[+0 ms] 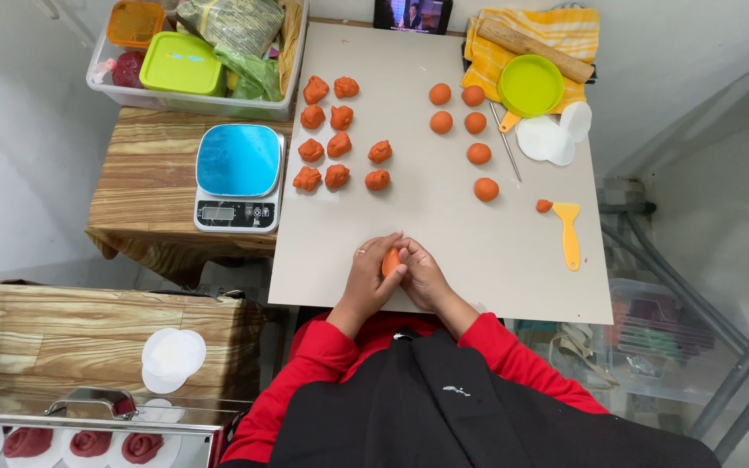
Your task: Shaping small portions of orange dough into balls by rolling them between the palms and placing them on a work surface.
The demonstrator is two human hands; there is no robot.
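Both of my hands meet at the near edge of a beige board [444, 243]. My left hand [369, 276] and my right hand [422, 276] cup one orange dough piece [391, 261] between them. Farther up on the left lie several rough orange dough lumps [337, 144]. To the right of them sit several smooth round dough balls [478, 153].
A yellow scraper [569, 232] with a dab of dough [544, 205] lies at right. A rolling pin [534, 49], green lid [530, 85] and white discs [546, 139] are at back right. A blue-topped scale [238, 176] and a clear bin [201, 52] stand at left.
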